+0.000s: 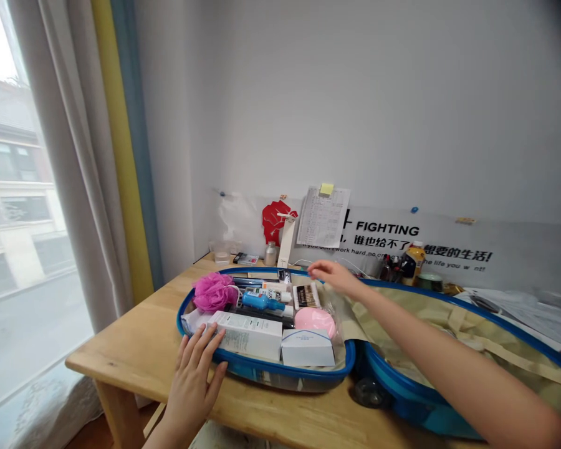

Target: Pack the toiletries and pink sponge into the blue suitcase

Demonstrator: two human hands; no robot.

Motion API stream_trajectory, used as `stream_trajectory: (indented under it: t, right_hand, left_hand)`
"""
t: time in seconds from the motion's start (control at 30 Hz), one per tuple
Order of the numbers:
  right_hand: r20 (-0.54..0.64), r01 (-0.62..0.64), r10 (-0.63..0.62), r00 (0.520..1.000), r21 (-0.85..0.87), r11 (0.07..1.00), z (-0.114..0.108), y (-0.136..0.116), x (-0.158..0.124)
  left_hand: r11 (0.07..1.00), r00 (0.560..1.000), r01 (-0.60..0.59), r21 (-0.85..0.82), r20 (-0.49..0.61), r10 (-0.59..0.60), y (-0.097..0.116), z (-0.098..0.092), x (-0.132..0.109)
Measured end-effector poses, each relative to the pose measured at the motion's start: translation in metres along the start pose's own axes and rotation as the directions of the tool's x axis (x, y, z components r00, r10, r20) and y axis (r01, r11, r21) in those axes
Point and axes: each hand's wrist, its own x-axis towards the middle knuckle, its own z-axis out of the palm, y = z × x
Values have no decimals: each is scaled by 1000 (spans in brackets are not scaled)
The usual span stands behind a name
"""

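Observation:
An open blue suitcase lies on the wooden table, its left half packed. My left hand rests on the front-left rim with fingers spread, touching a long white box. My right hand hovers over the back rim near the middle; its fingers are bent and slightly apart, with nothing visible in them. Inside are a pink mesh sponge, a blue bottle, a round pink item, a small white box and a pack of cotton swabs.
The beige-lined other half of the suitcase lies open at right, under my right forearm. Behind stand a metallic bottle, a tall white box and a yellow-labelled bottle. Papers lie at the far right.

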Motion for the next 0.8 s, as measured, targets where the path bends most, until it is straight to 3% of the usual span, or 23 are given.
stream_trajectory:
  t: [0.13, 0.27, 0.37, 0.5, 0.7, 0.8]
  right_hand:
    - [-47, -199, 193, 980, -175, 964, -59, 60, -31]
    - [-18, -385, 416, 909, -416, 824, -87, 113, -84]
    - [-28, -460, 527, 849, -530, 712, -90, 141, -111]
    - [-43, -500, 603, 797, -607, 618, -82, 162, -115]
    - [-87, -567, 690, 719, -647, 510, -68, 173, -109]
    - [-97, -571, 697, 710, -660, 489, -65, 173, -111]
  left_hand:
    - [1000, 1000, -5, 0, -2, 5, 0, 0, 1]
    - [1000, 1000, -24, 9, 7, 24, 1, -2, 1]
    - [1000, 1000, -25, 11, 18, 25, 0, -2, 1]
    - [999, 999, -50, 13, 10, 49, -1, -2, 2]
    - [999, 999, -50, 17, 14, 50, -2, -2, 1]
    - [999, 999, -31, 15, 29, 31, -2, -2, 0]
